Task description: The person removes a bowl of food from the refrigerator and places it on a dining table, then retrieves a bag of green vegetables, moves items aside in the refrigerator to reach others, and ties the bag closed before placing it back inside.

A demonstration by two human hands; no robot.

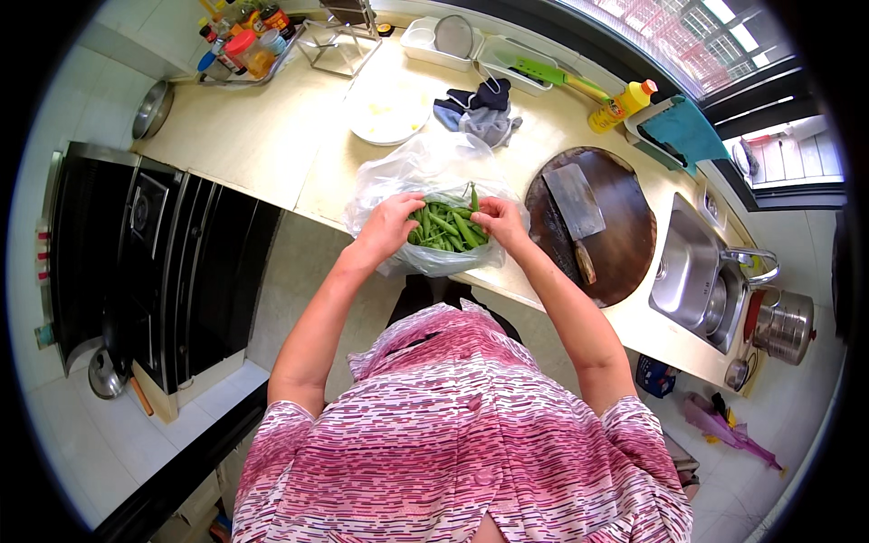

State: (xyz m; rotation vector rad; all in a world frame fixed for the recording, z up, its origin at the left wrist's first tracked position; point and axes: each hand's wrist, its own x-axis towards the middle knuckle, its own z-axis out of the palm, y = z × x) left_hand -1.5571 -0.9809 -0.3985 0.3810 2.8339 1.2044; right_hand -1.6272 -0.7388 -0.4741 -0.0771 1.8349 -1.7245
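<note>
A translucent plastic bag (pixel 434 163) lies wide-mouthed at the counter's front edge, with many green pea pods (pixel 445 227) inside. My right hand (pixel 501 220) pinches one upright pea pod (pixel 474 197) between thumb and fingers at the bag's right side. At the left side of the bag's mouth is my left hand (pixel 392 224), its fingers curled at the rim beside the pods; whether it grips the plastic is unclear. Behind the bag stands a white bowl (pixel 390 132) with pale yellowish pieces in it.
To the right, a cleaver (pixel 576 203) rests on a round wooden chopping board (pixel 628 224). Beyond it are a steel sink (pixel 686 265) and a yellow bottle (pixel 621 107). Dark and grey cloths (pixel 485 112) lie behind the bag. A wire rack (pixel 339 51) and a tray of condiments (pixel 261 75) stand back left.
</note>
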